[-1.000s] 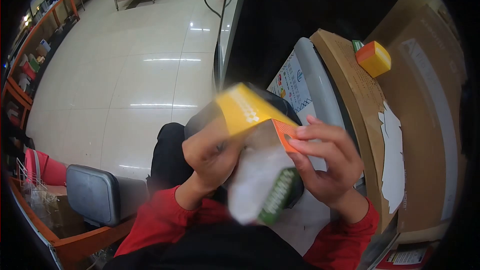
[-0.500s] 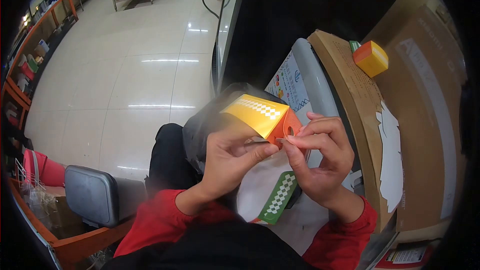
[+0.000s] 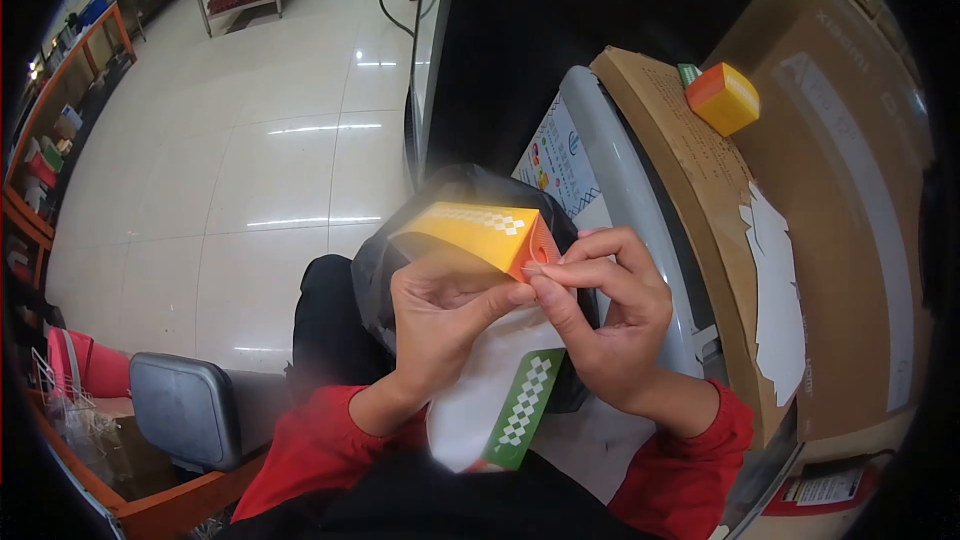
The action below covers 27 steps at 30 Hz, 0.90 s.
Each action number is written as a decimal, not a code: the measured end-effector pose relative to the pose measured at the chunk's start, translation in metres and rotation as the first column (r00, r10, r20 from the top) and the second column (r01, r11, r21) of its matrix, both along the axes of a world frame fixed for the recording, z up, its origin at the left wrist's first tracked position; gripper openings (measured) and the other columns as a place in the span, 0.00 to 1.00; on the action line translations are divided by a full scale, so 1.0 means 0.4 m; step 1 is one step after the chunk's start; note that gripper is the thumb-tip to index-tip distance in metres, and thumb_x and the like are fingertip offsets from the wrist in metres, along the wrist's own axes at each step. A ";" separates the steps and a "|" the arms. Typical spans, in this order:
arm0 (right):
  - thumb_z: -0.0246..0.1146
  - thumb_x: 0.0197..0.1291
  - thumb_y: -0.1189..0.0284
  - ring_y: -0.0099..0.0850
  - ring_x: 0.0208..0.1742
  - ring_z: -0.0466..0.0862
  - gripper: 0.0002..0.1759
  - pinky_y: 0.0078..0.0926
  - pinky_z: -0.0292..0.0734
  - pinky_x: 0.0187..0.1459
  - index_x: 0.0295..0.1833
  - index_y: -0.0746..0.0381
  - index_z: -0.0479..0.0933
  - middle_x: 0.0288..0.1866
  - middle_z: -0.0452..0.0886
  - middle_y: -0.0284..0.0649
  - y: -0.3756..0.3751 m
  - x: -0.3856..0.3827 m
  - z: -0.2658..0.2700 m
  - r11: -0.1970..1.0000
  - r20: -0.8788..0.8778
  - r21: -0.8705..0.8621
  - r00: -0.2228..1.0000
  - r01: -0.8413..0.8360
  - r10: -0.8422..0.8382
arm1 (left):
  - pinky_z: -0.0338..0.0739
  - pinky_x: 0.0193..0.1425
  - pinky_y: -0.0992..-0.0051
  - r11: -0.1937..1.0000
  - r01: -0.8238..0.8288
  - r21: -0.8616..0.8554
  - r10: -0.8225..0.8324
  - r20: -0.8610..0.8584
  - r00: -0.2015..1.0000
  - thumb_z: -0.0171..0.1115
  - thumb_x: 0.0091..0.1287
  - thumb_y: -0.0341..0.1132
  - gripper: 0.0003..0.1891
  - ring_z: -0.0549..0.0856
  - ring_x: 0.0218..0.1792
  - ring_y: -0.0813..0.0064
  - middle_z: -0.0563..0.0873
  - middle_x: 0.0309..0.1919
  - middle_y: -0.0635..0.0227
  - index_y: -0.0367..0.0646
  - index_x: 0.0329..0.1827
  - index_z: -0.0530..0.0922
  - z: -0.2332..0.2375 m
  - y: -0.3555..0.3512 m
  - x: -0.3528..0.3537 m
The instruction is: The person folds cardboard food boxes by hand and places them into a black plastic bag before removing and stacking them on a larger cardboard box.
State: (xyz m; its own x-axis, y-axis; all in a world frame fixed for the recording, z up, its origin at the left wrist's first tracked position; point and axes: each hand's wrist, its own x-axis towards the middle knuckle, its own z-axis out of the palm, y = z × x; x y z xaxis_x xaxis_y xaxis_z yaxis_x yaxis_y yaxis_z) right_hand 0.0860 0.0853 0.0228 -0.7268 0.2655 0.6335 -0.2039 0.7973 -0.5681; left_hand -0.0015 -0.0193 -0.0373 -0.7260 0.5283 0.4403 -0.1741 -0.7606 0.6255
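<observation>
Yellow box [image 3: 470, 238], left hand [image 3: 438, 315] — now at orange end [image 3: 530, 254]

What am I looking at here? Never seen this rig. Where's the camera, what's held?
There is no robot: these are a person's bare hands, seen by one head-worn camera looking forward and down. The left hand holds a yellow-and-orange carton by its side, while the right hand pinches at its orange end. Below the hands is a white sheet with a green patterned panel. On the right, a cardboard box bears a second carton and a jagged white piece. The dark, curved picture edges come from the wide view.
</observation>
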 end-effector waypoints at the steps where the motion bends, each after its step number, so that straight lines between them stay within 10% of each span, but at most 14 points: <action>1: 0.69 0.42 0.79 0.31 0.36 0.76 0.11 0.33 0.70 0.47 0.35 0.61 0.81 0.34 0.75 0.37 0.011 -0.001 0.001 0.985 -0.024 0.170 1.000 -0.003 0.007 | 0.77 0.48 0.76 1.000 -0.005 0.008 0.005 0.021 1.000 0.64 0.55 0.19 0.14 0.82 0.42 0.75 0.83 0.42 0.60 0.31 0.45 0.77 -0.004 0.000 0.003; 9: 0.61 0.49 0.65 0.30 0.51 0.71 0.20 0.50 0.61 0.60 0.48 0.63 0.77 0.51 0.68 0.37 -0.065 0.000 -0.062 0.432 -0.180 0.833 0.907 0.346 -0.381 | 0.75 0.51 0.76 0.987 -0.151 0.050 0.148 0.051 0.988 0.61 0.59 0.23 0.14 0.81 0.46 0.73 0.79 0.48 0.59 0.34 0.49 0.75 0.005 0.009 0.005; 22: 0.65 0.48 0.66 0.35 0.53 0.71 0.24 0.48 0.57 0.61 0.53 0.60 0.73 0.53 0.70 0.39 -0.041 0.034 0.022 0.660 0.022 0.743 0.982 0.110 -0.189 | 0.74 0.44 0.83 0.919 -0.389 -0.061 0.377 -0.149 0.914 0.58 0.62 0.21 0.08 0.81 0.40 0.80 0.84 0.37 0.62 0.31 0.44 0.74 0.019 -0.021 -0.002; 25: 0.67 0.46 0.62 0.32 0.51 0.74 0.24 0.49 0.55 0.63 0.51 0.56 0.76 0.51 0.73 0.36 -0.011 0.032 0.071 0.601 -0.183 0.755 0.965 0.260 -0.188 | 0.73 0.53 0.68 0.855 -0.491 -0.165 0.242 -0.712 0.660 0.60 0.56 0.20 0.08 0.84 0.36 0.73 0.84 0.33 0.63 0.36 0.38 0.78 0.042 -0.055 -0.040; 27: 0.68 0.43 0.63 0.31 0.50 0.75 0.23 0.49 0.54 0.63 0.48 0.55 0.76 0.48 0.75 0.34 -0.019 0.057 0.111 0.697 0.174 0.717 0.969 -0.003 -0.175 | 0.67 0.61 0.58 0.879 -0.433 -0.200 0.007 -0.902 0.431 0.63 0.50 0.23 0.08 0.83 0.38 0.67 0.83 0.33 0.64 0.40 0.34 0.80 0.066 -0.068 -0.041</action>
State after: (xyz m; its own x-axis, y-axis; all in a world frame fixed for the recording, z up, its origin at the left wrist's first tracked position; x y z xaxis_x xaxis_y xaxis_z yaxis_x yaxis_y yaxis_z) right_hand 0.1086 0.0777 0.0673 -0.8613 -0.1285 0.4916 -0.0601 0.9865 0.1526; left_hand -0.0180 -0.0467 -0.0108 -0.1927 0.6694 0.7175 0.7494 -0.3716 0.5479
